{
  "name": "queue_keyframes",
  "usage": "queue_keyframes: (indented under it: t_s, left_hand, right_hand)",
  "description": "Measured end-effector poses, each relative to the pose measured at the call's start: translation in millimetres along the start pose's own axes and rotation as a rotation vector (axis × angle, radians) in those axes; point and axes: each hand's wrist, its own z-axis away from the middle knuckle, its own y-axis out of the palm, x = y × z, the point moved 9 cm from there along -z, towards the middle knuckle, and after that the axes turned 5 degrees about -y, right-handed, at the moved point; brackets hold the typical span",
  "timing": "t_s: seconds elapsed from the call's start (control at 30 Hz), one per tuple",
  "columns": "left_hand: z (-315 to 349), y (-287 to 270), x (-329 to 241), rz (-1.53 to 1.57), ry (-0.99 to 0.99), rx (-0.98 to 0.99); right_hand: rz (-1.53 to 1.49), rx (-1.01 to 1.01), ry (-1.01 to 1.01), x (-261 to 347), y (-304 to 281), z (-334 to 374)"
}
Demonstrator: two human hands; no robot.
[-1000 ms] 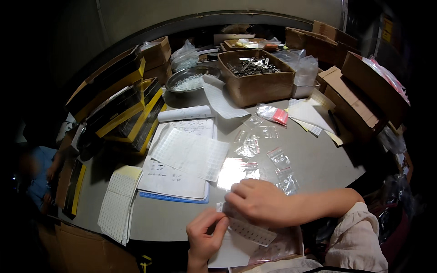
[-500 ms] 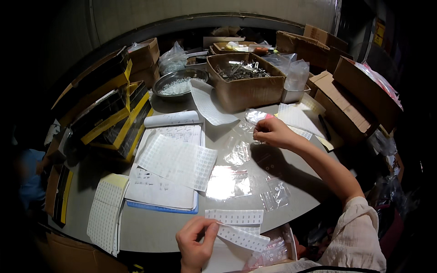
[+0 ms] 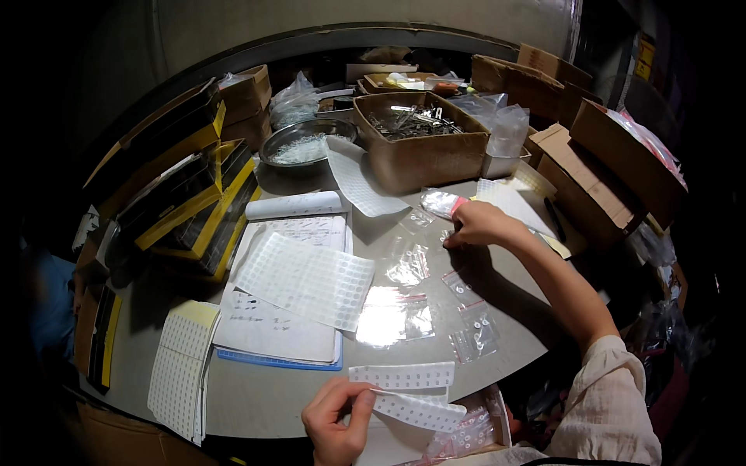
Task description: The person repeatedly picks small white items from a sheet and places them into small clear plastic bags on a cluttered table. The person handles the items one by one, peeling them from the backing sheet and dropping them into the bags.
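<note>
At the near edge of the table my left hand point(image 3: 338, 419) pinches a sheet of small printed stickers point(image 3: 420, 410) between thumb and fingers. Another part of sticker sheet point(image 3: 404, 376) lies just beyond it. My right hand point(image 3: 483, 225) reaches to the far right of the table, fingers closed and fingertips down at the tabletop. Whatever is under those fingertips is too small to make out. Beside them lie a flat zip bag point(image 3: 418, 220) and a silvery packet with a pink edge point(image 3: 443, 202). Several small clear zip bags point(image 3: 474, 330) with little white rings are spread nearer me.
A clipboard with papers point(image 3: 272, 330) lies left of centre, a loose sticker sheet point(image 3: 307, 279) on it. Behind stand a metal bowl point(image 3: 272, 155) of small clear pieces and a cardboard box point(image 3: 427, 159) of metal parts. Black-and-yellow boxes point(image 3: 206, 233) stack up at left.
My right hand has moved a little right and down, uncovering more of the silvery packet. The left hand keeps its pinch on the stickers, with a slight shift of the whole view.
</note>
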Motion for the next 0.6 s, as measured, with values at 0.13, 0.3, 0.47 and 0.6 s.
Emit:
queue_keyframes:
  t_s: [0.13,0.3,0.47,0.6]
  left_hand:
    - [0,-1,-2,0.008,0.008,-0.023]
    - [0,-1,0,0.029,0.06,-0.019]
    - [1,-2,-2,0.039,0.01,-0.004]
    - [1,0,-6,0.016,0.065,0.002]
  right_hand:
    - [-0.311,0.0,-0.098,9,-4,-30]
    - [-0.45,-0.22,-0.264,11,10,-55]
    - [-0.104,-0.408,-0.351,27,12,-50]
    - [0.011,-0.229,-0.145,9,15,-61]
